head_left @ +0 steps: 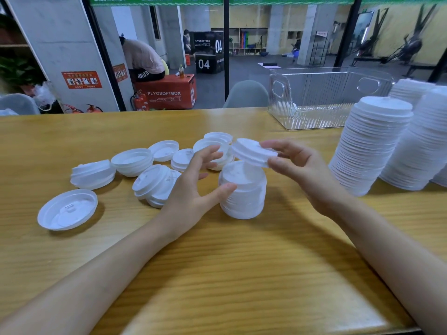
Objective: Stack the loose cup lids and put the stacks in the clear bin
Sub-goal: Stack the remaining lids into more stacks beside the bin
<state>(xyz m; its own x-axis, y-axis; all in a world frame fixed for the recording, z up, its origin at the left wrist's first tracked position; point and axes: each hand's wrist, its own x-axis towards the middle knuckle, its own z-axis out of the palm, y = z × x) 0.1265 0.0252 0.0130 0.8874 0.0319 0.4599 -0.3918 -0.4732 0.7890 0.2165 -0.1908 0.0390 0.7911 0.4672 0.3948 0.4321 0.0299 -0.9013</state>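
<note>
On the table [242, 274], the clear bin [314, 93] looked almost empty and tall stacks [372, 141] stood beside it, so I think much was left. Many loose lids [131, 162] lay near a short stack [243, 197]. The right hand [302, 165] pinched one lid [252, 152] in its grip just above that stack, while the left hand [191, 189], grip apart, touched its side.

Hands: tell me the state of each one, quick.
Left hand: open, thumb against the short stack.
Right hand: pinching a single lid, tilted above that stack.
</note>
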